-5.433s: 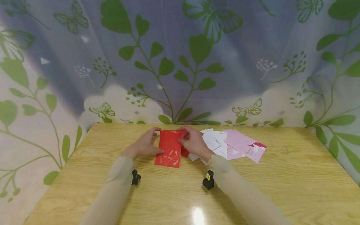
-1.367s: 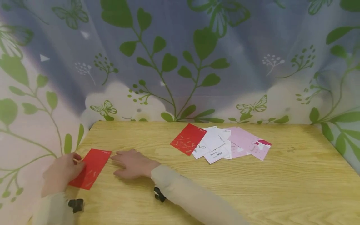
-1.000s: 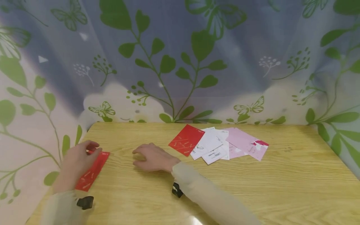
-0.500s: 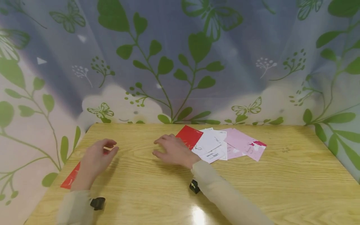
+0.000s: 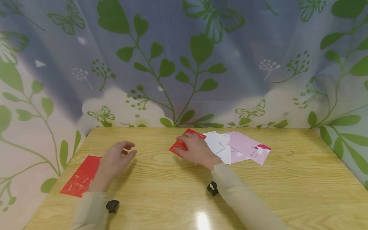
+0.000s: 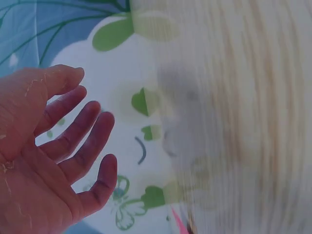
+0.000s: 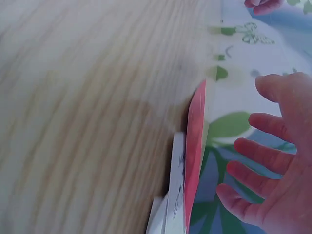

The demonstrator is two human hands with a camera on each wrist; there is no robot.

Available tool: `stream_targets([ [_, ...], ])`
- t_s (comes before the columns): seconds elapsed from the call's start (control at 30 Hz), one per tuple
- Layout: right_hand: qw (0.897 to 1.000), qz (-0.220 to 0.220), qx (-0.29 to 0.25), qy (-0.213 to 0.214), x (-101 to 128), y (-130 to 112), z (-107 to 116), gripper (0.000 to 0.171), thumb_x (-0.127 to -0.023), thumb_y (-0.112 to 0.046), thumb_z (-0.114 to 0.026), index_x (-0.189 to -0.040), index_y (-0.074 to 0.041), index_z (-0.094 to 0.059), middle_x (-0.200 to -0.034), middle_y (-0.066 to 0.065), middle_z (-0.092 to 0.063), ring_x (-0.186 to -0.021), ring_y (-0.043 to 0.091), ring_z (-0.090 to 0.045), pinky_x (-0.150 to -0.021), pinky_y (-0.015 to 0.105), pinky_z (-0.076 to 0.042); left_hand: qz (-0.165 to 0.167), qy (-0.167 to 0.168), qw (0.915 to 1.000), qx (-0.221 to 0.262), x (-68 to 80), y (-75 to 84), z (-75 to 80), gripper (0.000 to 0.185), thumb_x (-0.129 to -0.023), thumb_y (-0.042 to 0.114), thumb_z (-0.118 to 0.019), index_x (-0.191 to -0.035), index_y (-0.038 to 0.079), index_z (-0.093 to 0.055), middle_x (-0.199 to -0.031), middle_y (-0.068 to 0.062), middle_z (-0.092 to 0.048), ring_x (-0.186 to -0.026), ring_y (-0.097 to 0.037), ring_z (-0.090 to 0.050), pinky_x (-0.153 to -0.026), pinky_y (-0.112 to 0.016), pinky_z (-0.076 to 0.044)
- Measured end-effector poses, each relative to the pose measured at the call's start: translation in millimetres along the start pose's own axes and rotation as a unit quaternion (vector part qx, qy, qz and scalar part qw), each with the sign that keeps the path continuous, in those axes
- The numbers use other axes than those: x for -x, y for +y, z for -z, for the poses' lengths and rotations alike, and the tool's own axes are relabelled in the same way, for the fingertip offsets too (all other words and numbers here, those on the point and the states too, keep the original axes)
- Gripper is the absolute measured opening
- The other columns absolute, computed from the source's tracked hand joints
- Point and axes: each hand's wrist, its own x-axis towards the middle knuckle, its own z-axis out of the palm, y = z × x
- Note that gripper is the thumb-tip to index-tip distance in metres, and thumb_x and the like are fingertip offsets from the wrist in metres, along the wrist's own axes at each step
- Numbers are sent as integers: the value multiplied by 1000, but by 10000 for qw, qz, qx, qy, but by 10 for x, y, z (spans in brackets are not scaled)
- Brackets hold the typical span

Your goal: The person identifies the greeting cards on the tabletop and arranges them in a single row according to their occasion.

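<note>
In the head view my left hand [image 5: 115, 163] hovers over the left half of the table, its fingers loosely bent and holding nothing. Its wrist partly covers a red card [image 5: 77, 182] with pale gold print that lies flat on the wood. My right hand [image 5: 198, 150] is above a second red card [image 5: 180, 145], hiding much of it. The right wrist view shows that hand [image 7: 273, 161] with fingers spread and apart from the red card [image 7: 196, 141]. White printed cards [image 5: 215, 140] lie partly under this red card, and pink cards [image 5: 244, 143] fan out to their right.
The wooden table [image 5: 161, 198] ends at the back against a curtain [image 5: 184, 108] with leaves and butterflies. Black wrist cameras sit on the left wrist [image 5: 112, 206] and right wrist [image 5: 212, 188]. A bright reflection shows near the table's front.
One red card was moved from the middle to the far left and let go. Both hands have since moved right: the left away from that card, the right over the other red card.
</note>
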Motion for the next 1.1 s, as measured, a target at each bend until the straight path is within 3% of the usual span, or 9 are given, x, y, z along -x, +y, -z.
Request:
stream_targets([
  [0.17, 9995, -253, 154, 130, 57, 153, 84, 49, -98, -43, -63, -133, -9, -66, -136, 13, -65, -125, 37, -62, -100, 52, -54, -388, 8, 9981, -468, -57, 98, -159, 42, -97, 33, -68, -132, 11, -65, -136, -18, -61, -118, -41, -63, -96, -66, -47],
  [0.3, 9982, -536, 236, 150, 109, 257, 151, 52, -99, -46, -61, -136, -10, -64, -140, 17, -62, -126, 41, -60, -98, 56, -54, -665, -143, 9938, -879, -112, 183, -270, 55, -97, 45, -66, -142, 16, -59, -153, -18, -50, -135, -45, -51, -103, -76, -35],
  [0.47, 9962, -769, 327, 241, 148, 368, 210, 53, -99, -45, -61, -137, -8, -64, -136, 17, -65, -121, 40, -63, -90, 52, -57, -1052, -319, 9850, -1328, -193, 316, -369, 66, -96, 53, -64, -151, 18, -51, -161, -19, -39, -147, -44, -40, -108, -77, -33],
  [0.6, 9919, -1146, 368, 395, 154, 447, 230, 53, -98, -43, -63, -136, -6, -63, -129, 17, -68, -116, 39, -64, -83, 52, -59, -1346, -387, 9789, -1490, -268, 454, -453, 67, -95, 53, -64, -151, 19, -51, -161, -19, -41, -147, -44, -40, -108, -75, -35],
  [0.83, 9822, -1845, 287, 227, 123, 546, 215, 58, -97, -44, -64, -140, -5, -59, -138, 19, -63, -122, 42, -60, -91, 58, -56, -1649, -496, 9721, -1596, -442, 656, -656, 58, -95, 47, -67, -144, 18, -58, -155, -17, -49, -141, -41, -49, -104, -66, -45],
  [1.1, 9767, -2129, 248, -135, 58, 634, 131, 68, -91, -49, -71, -138, -2, -60, -136, 20, -59, -123, 44, -54, -97, 67, -48, -1670, -1122, 9627, -1808, -676, 854, -779, 58, -95, 47, -67, -143, 16, -57, -151, -15, -52, -136, -40, -53, -103, -64, -45],
])
